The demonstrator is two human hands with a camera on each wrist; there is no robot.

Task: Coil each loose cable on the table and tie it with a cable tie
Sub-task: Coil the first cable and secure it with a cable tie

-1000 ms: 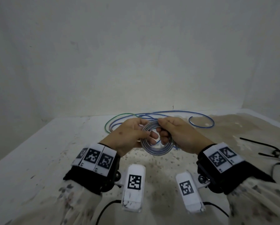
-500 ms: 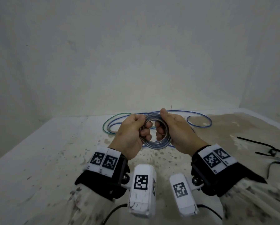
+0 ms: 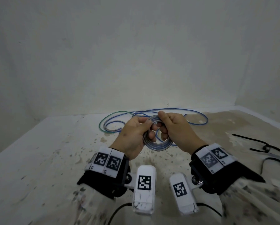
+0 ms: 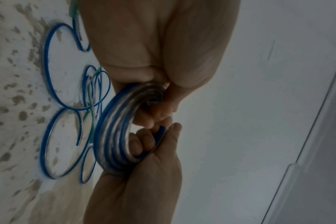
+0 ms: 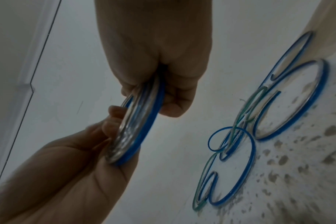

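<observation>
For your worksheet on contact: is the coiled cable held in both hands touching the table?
Apart. The right wrist view shows the coiled cable, gripped by both hands, with open background between it and the table.

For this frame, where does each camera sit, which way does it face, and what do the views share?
Head: worn on the head, facing forward and down at the table; shows both forearms, wrist rigs, left hand and right hand gripping the coil.
Left wrist: looks along the left hand at the coil; the right hand enters from below.
Right wrist: looks along the right hand; the left hand enters from lower left.
Shared: all three show the coil, both hands and the loose cables on the table.
</observation>
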